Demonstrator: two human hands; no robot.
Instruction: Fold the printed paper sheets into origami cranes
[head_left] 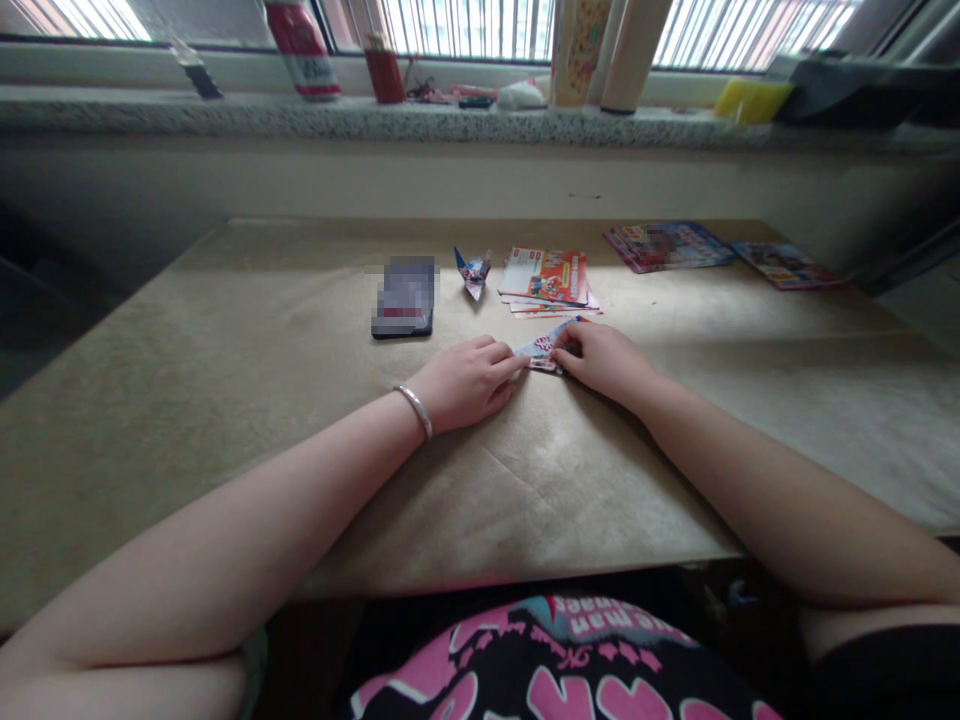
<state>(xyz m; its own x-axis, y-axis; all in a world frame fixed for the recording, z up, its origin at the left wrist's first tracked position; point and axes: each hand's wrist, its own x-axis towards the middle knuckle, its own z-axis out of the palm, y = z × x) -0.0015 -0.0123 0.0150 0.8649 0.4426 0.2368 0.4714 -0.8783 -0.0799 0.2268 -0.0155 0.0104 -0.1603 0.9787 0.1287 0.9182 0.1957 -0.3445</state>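
Note:
A small folded piece of printed paper (pixel 541 347) lies on the table between my hands, light blue with red lettering and a darker strip along its near edge. My right hand (pixel 604 360) pinches its right side between thumb and fingers. My left hand (pixel 472 380), with a silver bangle at the wrist, rests on the table, its fingers stretched out and the tips touching the paper's left corner. Just beyond sits a folded paper crane (pixel 474 275), beside a stack of printed paper sheets (pixel 546 275).
A dark phone-like rectangle (pixel 405 298), partly blurred, lies left of the crane. Printed cards (pixel 670 246) and another pile of cards (pixel 787 266) lie at the back right. Along the stone windowsill (pixel 450 118) stand a red and white can (pixel 304 50), a red cylinder (pixel 384 70) and other items.

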